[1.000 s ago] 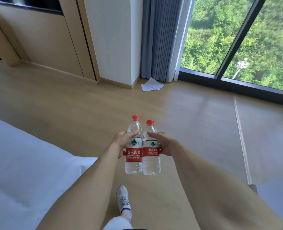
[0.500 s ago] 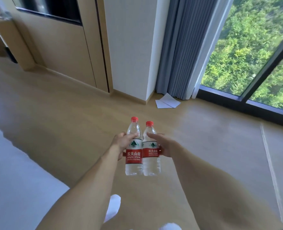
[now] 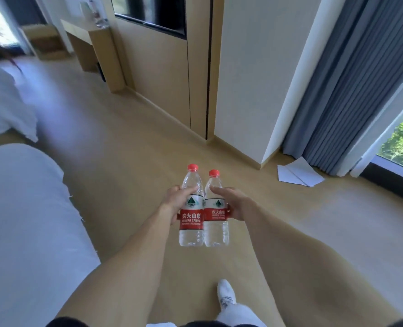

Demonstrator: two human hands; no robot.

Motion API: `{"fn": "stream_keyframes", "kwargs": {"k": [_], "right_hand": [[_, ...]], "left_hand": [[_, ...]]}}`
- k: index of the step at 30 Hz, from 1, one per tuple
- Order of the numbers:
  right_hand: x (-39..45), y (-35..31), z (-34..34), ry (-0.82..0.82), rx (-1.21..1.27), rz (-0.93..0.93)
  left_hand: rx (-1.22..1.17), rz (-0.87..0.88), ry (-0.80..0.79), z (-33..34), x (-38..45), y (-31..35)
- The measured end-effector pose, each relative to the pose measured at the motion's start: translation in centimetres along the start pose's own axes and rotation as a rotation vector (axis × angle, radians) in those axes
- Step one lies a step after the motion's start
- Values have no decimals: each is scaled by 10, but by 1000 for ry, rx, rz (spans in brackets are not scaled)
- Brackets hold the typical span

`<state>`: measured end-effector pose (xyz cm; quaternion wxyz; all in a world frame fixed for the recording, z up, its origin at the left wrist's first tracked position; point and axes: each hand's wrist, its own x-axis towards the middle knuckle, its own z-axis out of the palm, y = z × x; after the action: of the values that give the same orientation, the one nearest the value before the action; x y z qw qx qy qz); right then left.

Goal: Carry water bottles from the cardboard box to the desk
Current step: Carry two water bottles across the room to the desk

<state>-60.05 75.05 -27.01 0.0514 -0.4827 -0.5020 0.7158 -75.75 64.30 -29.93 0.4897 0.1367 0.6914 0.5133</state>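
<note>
A light wooden floor [image 3: 129, 147] runs through a bedroom, with a white bed [image 3: 23, 227] along its left edge and a second white bed [image 3: 4, 100] further back on the left. At the far left end of the room a wooden desk [image 3: 87, 36] stands against the wall, with something clear and blurred on its near end. A dark panel [image 3: 153, 15] is set in the wood wall beside it. On the right hang grey curtains [image 3: 351, 86] next to a window, and white paper sheets [image 3: 297, 173] lie on the floor at the foot of the curtains.

Above the middle of the floor, two water bottles are carried upright and touching side by side. The left hand [image 3: 174, 201] grips the left bottle [image 3: 191, 208] with fingers curled round its red label and thumb across its shoulder. The right hand [image 3: 236, 204] holds the right bottle [image 3: 216, 211] the same way, thumb lying over the shoulder, fingers wrapped behind. Both red caps are on. A white shoe [image 3: 225, 293] shows on the floor near the bottom edge.
</note>
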Motion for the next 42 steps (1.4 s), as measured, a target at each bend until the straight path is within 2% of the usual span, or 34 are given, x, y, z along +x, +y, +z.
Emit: {"fn": "stream_keyframes", "kwargs": {"k": [8, 16, 22, 33, 42], "right_hand": [[97, -100, -4, -161, -96, 8], [184, -168, 44, -319, -225, 51], [270, -225, 107, -390, -288, 56], [410, -368, 246, -379, -277, 20], [502, -435, 326, -426, -309, 38]], "left_hand": [[-87, -6, 199, -4, 75, 67], [-229, -17, 316, -53, 131, 109], [-296, -9, 375, -123, 210, 144], [-266, 5, 415, -288, 356, 258], [-272, -21, 450, -373, 436, 307]]}}
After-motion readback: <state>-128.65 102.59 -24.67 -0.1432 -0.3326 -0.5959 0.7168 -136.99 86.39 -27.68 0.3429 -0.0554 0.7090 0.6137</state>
